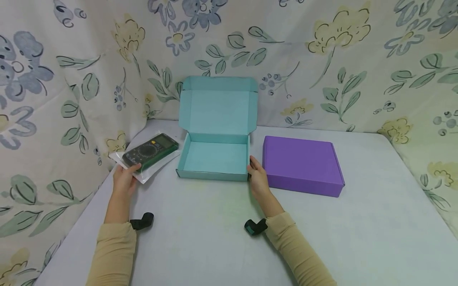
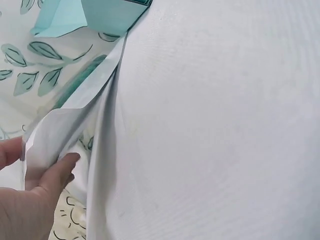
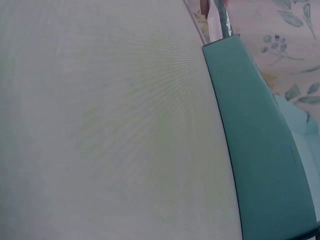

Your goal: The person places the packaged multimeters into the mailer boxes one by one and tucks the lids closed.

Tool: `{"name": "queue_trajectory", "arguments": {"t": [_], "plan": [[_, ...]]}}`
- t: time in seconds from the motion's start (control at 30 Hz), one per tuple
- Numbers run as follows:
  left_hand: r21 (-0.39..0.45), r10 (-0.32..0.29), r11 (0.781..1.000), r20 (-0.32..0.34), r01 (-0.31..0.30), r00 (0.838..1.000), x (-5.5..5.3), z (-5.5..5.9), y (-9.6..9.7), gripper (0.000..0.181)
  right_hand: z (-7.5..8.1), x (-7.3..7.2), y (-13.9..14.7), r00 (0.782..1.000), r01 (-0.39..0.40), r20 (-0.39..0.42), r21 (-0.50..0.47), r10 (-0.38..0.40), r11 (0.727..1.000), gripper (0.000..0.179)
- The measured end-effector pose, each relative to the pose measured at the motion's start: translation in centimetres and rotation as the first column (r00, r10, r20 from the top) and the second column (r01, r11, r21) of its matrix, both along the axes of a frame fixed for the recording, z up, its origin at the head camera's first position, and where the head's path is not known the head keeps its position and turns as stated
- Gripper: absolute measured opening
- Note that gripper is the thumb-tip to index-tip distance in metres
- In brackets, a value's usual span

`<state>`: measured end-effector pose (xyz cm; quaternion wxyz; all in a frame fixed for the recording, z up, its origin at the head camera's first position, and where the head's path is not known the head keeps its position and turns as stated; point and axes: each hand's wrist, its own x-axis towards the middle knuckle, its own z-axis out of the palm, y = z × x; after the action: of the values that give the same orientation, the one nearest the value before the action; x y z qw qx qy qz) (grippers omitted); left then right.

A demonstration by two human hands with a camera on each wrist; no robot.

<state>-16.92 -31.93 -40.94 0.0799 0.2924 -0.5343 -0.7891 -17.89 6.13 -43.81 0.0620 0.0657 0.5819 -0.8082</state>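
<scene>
On the left in the head view, my left hand pinches the near-left edge of a clear plastic bag. A black and green digital multimeter lies in that bag, face up and tilted. The left wrist view shows the left thumb and fingers on either side of the bag's pale sheet. Beside it stands a teal cardboard box with its lid raised behind, and nothing lies inside. My right hand holds the box's front right corner, fingers along the outer side; the right wrist view shows the box's front wall.
A closed purple box lies to the right of the teal box, near the right hand. A white cloth covers the table. Behind and to the left hangs a floral curtain. Black wrist cameras stick out from both wrists.
</scene>
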Motion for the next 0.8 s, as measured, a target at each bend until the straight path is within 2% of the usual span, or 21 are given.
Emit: {"name": "queue_trajectory", "arguments": {"t": [0.1, 0.2, 0.37, 0.5, 0.6, 0.8], "plan": [[0.001, 0.017, 1.000, 0.015, -0.017, 1.000, 0.11, -0.13, 0.03, 0.076, 0.08, 0.00, 0.02, 1.000, 0.002, 0.005, -0.004, -0.002, 1.000, 0.052], [0.020, 0.077, 0.997, 0.007, -0.077, 0.997, 0.13, -0.32, 0.13, 0.073, 0.11, -0.01, 0.08, 1.000, -0.001, 0.008, -0.006, 0.001, 1.000, 0.052], [0.071, 0.169, 0.984, -0.049, -0.165, 0.984, 0.01, -0.43, 0.50, 0.068, 0.14, 0.05, 0.13, 1.000, 0.001, 0.016, -0.006, -0.001, 1.000, 0.052], [0.092, 0.203, 0.977, -0.088, -0.195, 0.975, 0.03, -0.48, 0.72, 0.067, 0.14, 0.09, 0.14, 1.000, -0.001, 0.011, -0.005, 0.001, 1.000, 0.052], [0.126, 0.228, 0.969, -0.122, -0.213, 0.966, 0.17, -0.57, 0.80, 0.067, 0.10, 0.12, 0.12, 1.000, -0.007, 0.005, -0.009, 0.007, 1.000, 0.052], [0.208, 0.286, 0.947, -0.200, -0.245, 0.937, 0.45, -0.50, 0.78, 0.069, 0.08, 0.16, 0.12, 1.000, -0.014, -0.001, -0.005, 0.014, 1.000, 0.052]]}}
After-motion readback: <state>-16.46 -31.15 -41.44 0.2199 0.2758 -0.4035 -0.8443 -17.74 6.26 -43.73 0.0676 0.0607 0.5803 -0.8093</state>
